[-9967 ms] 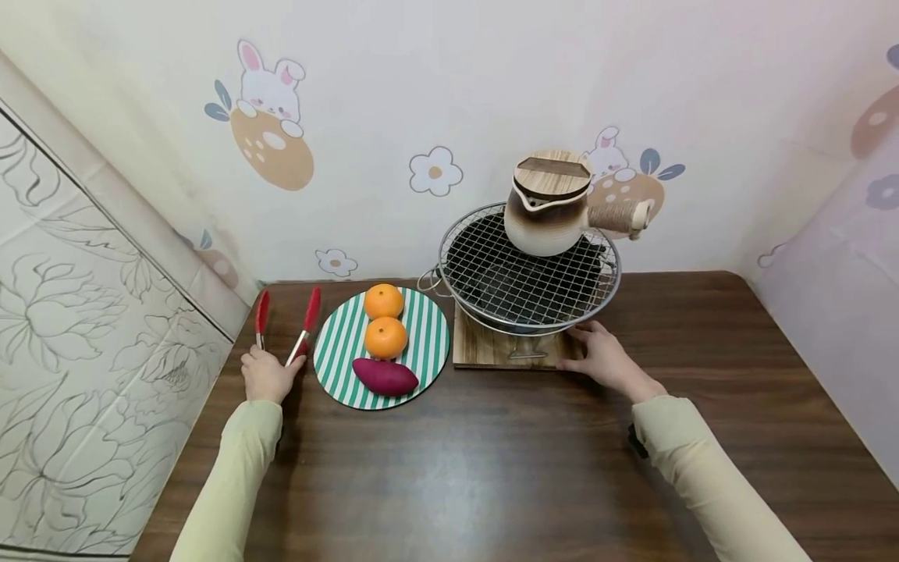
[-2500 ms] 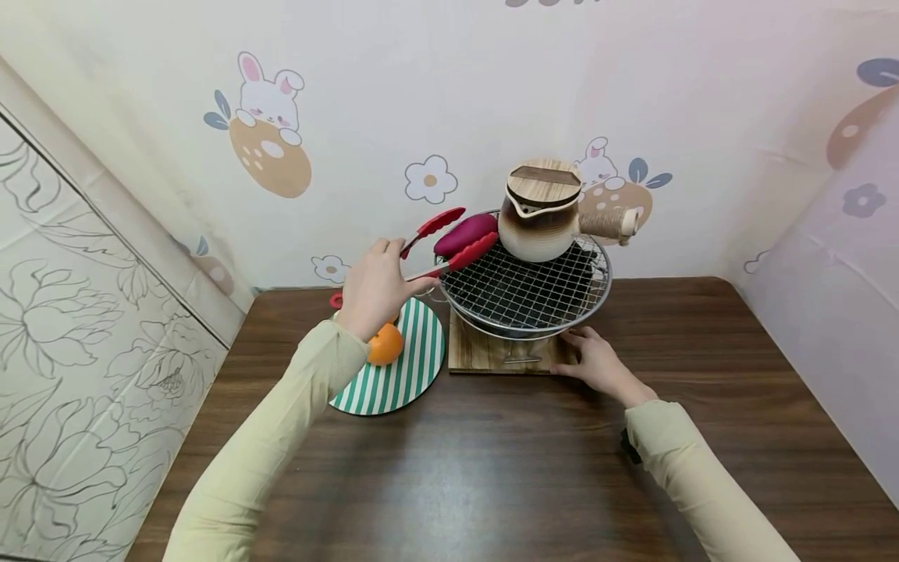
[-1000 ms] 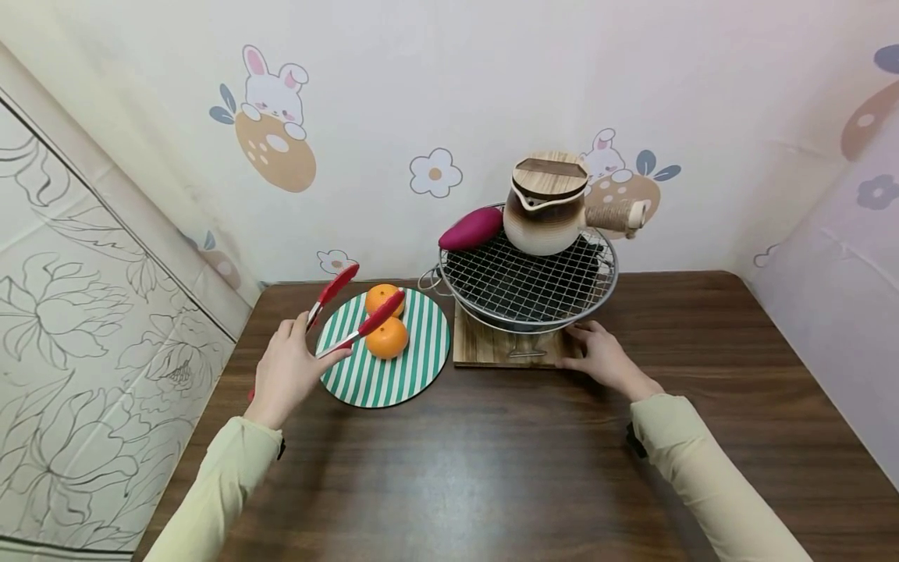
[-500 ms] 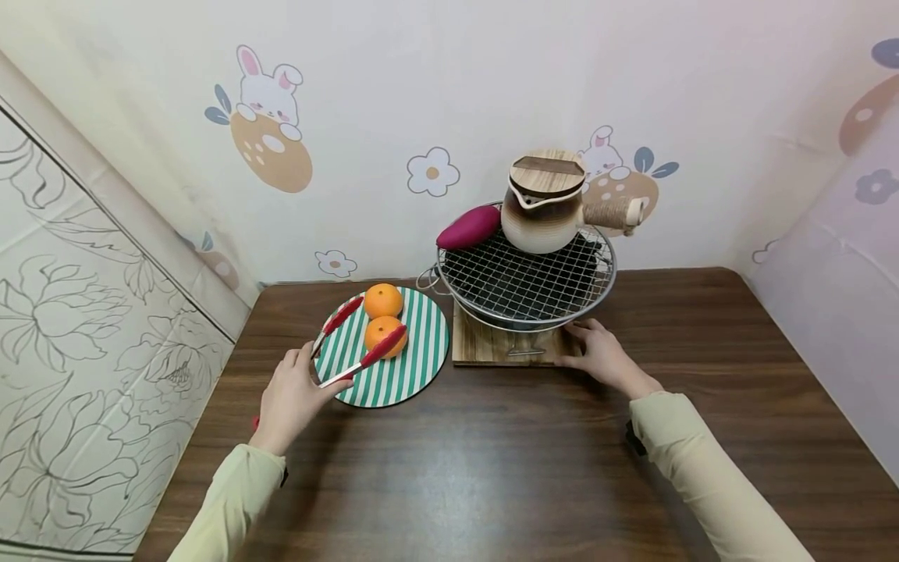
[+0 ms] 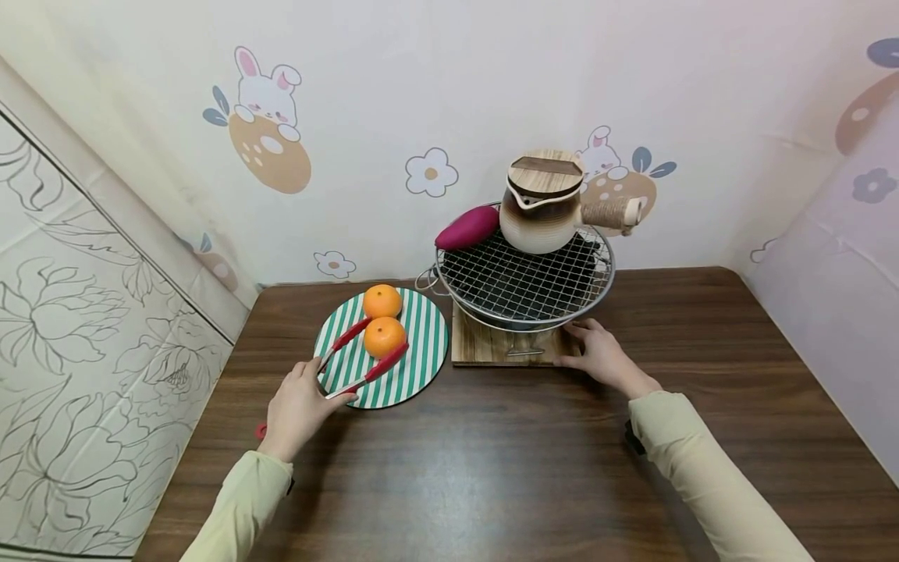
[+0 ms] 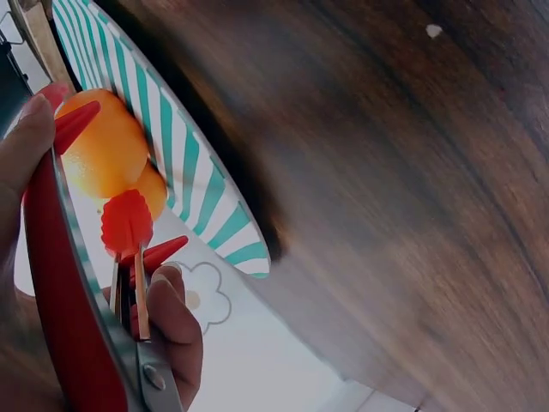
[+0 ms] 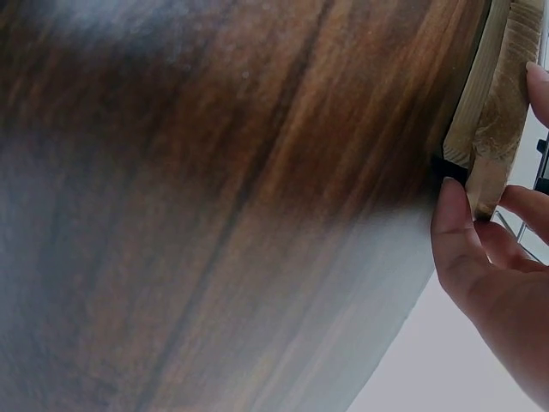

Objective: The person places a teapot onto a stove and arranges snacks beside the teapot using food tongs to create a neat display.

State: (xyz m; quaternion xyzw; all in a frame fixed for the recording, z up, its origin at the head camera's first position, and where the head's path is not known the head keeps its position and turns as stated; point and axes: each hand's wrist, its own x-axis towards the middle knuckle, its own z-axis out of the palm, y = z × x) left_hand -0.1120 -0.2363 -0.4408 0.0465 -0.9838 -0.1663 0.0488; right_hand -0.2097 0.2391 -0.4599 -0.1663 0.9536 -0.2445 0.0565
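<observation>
My left hand (image 5: 298, 410) holds red-tipped metal tongs (image 5: 365, 376), their arms spread. The tong tips stand on either side of the nearer orange (image 5: 384, 339). Behind it sits a second orange (image 5: 382, 301), both on a round green-and-white striped mat (image 5: 425, 343). In the left wrist view the thumb and fingers lie along the two arms of the tongs (image 6: 73, 300). My right hand (image 5: 605, 361) grips the corner of a wooden board (image 5: 485, 347) under the grill; the right wrist view shows fingers on both faces of the board (image 7: 497, 120).
A round grill with a wire rack (image 5: 520, 293) stands on the board. On the rack rest a purple sweet potato (image 5: 467, 228) and a lidded teapot (image 5: 539, 222) with a rope-wrapped side handle. A patterned wall (image 5: 365, 117) closes off the back of the brown table (image 5: 449, 460).
The sweet potato went from the mat to the rack, carried in the tongs. The left hand then came back and lowered the tongs around the nearer orange. The right hand stays at the board.
</observation>
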